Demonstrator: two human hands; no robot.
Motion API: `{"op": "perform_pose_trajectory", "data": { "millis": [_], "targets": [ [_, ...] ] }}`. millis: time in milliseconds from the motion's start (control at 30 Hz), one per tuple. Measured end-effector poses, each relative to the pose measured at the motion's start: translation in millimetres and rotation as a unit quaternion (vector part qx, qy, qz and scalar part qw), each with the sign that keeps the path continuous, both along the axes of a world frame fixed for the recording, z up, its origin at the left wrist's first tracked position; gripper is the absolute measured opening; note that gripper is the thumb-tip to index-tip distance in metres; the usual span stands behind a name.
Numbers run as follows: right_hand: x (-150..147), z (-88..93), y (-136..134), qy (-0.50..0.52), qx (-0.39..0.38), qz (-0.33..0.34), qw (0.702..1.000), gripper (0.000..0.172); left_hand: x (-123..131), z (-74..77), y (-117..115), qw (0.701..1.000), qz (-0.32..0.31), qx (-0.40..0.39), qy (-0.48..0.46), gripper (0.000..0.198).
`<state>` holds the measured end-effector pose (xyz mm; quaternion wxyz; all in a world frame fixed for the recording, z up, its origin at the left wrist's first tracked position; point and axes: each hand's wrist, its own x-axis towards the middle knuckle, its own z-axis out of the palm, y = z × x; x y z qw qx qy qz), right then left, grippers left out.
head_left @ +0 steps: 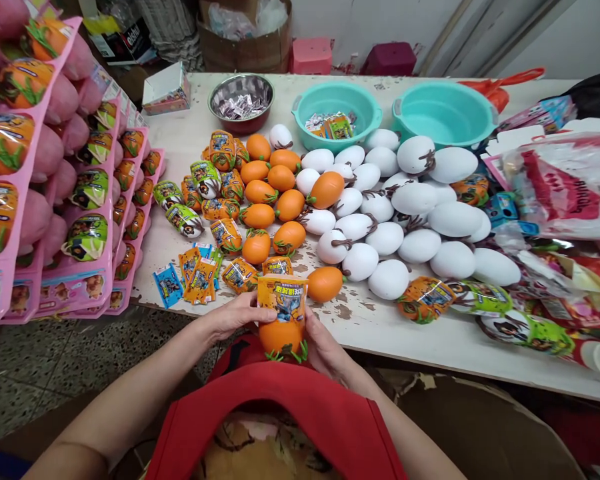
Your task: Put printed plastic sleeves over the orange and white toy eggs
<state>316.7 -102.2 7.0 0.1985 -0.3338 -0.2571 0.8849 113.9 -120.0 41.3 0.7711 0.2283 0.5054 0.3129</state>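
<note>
In front of my chest is an orange plastic egg (279, 335) with green leaf-like trim at its lower end. An orange printed wrapper sleeve (286, 298) covers its upper part and stands up past it. My left hand (240, 316) grips the sleeve and egg from the left, thumb across the front. From the right, my right hand (325, 343) holds the same egg, its fingers partly hidden behind. Just beyond lie a bare orange egg (325, 285) and a wrapped orange egg (240, 275). Small orange and blue packets (200, 280) lie to the left.
Many white eggs (389, 279) with brown trim cover the table's (360, 331) middle right. Behind them stand two teal basins (445, 113) and a metal bowl (241, 100) holding small packets. Pink trays (55, 293) of eggs are stacked at left; plastic bags (570, 187) crowd the right.
</note>
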Motion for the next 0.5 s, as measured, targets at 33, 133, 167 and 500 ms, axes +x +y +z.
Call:
{"op": "perform_pose_trajectory", "data": {
  "millis": [33, 133, 167, 500],
  "targets": [
    [0.2, 2.3, 0.9, -0.008, 0.008, 0.003, 1.000, 0.066, 0.8, 1.6, 0.1, 1.000, -0.013, 0.006, -0.013, 0.056],
    [2.4, 6.3, 1.2, -0.018, -0.004, 0.001, 1.000, 0.059, 4.4, 2.3, -4.3, 0.999, -0.034, 0.018, -0.027, 0.058],
    [3.8, 6.3, 0.1, -0.018, -0.007, -0.004, 1.000, 0.058, 5.3, 0.7, -7.5, 0.999, -0.039, 0.016, -0.025, 0.059],
    [24.2, -2.3, -13.6, -0.088, 0.005, 0.048, 0.995, 0.063, 8.9, -13.2, -20.9, 0.992, -0.124, -0.010, -0.028, 0.054]
  ]
}}
